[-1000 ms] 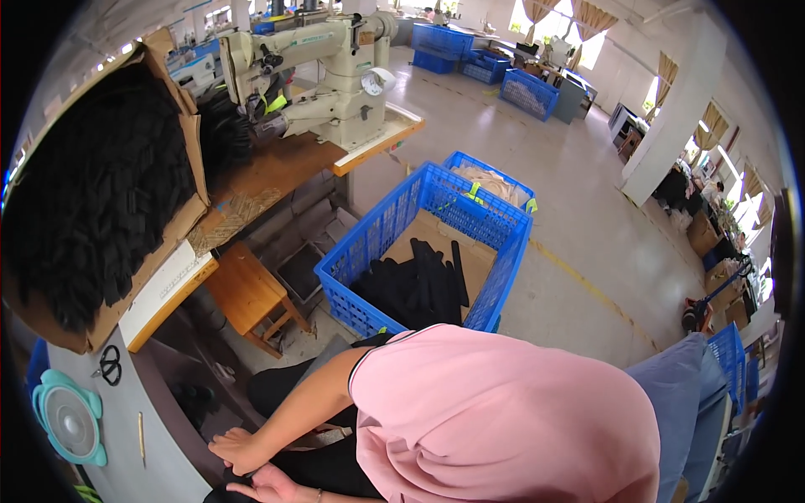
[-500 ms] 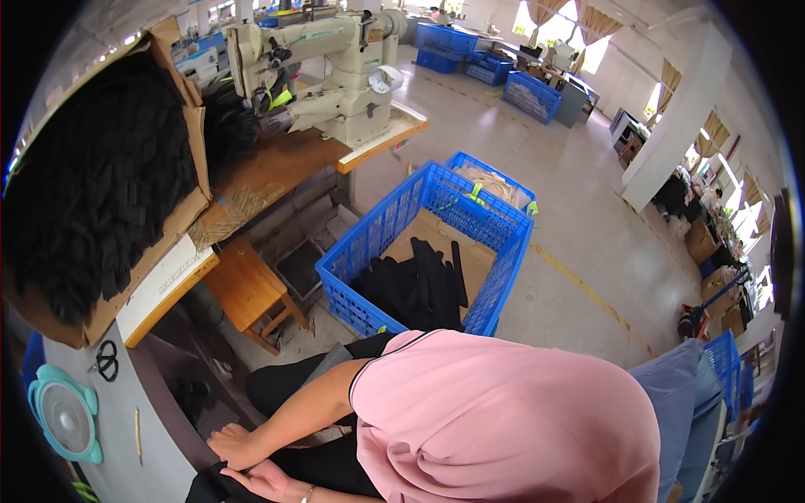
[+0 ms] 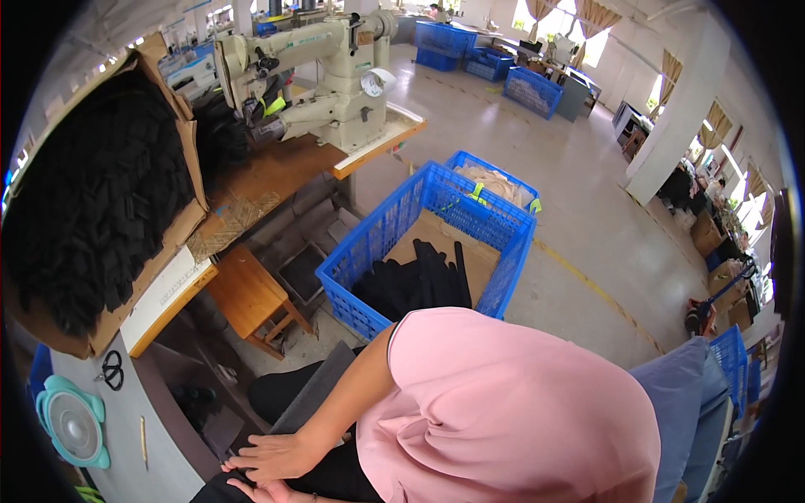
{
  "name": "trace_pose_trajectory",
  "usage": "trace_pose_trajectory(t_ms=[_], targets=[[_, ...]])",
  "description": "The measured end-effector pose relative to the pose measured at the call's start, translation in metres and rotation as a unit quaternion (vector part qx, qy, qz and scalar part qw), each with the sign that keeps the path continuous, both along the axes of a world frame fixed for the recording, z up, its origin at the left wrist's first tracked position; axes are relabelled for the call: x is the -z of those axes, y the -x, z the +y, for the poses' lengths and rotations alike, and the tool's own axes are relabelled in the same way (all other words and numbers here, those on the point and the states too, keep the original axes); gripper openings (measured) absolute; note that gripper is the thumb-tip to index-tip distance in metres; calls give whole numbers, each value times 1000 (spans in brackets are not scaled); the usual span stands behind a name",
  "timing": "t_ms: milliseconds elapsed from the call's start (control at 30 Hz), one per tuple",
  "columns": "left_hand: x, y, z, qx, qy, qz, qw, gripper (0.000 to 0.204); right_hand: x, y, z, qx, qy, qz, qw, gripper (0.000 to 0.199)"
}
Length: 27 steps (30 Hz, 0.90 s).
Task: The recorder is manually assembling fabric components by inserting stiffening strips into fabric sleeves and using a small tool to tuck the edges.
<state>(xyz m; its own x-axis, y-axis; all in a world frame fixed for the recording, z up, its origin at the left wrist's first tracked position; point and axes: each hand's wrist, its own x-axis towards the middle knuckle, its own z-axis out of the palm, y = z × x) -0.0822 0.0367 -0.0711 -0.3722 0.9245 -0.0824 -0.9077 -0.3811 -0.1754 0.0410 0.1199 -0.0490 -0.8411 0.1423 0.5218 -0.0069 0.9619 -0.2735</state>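
My right hand (image 3: 281, 457) reaches out from a pink sleeve at the lower left, its back showing and its fingers stretched out over black fabric (image 3: 220, 488). Just below it, partly cut off by the lower edge, is my left hand (image 3: 272, 493). Its thumb and fingers close on the black fabric, and the fingertips of both hands are close together. How much fabric lies between them is hidden. A dark grey strip (image 3: 314, 387) slants across my black-clad lap, passing under the right forearm.
Left of my hands, a grey table holds a turquoise fan (image 3: 74, 423), black scissors (image 3: 110, 370) and a thin stick (image 3: 143, 443). A carton (image 3: 194, 159) packed with black pieces stands beyond, near a sewing machine (image 3: 352, 75). A wooden stool (image 3: 243, 289) and blue crate (image 3: 335, 306) stand ahead.
My right hand has uncurled and shifted right, its fingers now stretched out over the fabric. The right forearm and pink sleeve have moved with it, and more of the grey strip shows.
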Motion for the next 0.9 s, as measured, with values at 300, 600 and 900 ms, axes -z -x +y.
trace_pose_trajectory(t_ms=[300,600,900], targets=[[6,-7,1,-60,59,133,988,30,16,25,-12,135,-57,-171,974,32],[12,1,11,-125,172,260,942,40,22,71,2,124,-83,-242,959,21],[21,-10,4,-133,146,230,953,29,18,76,-35,198,-170,-325,909,33]])
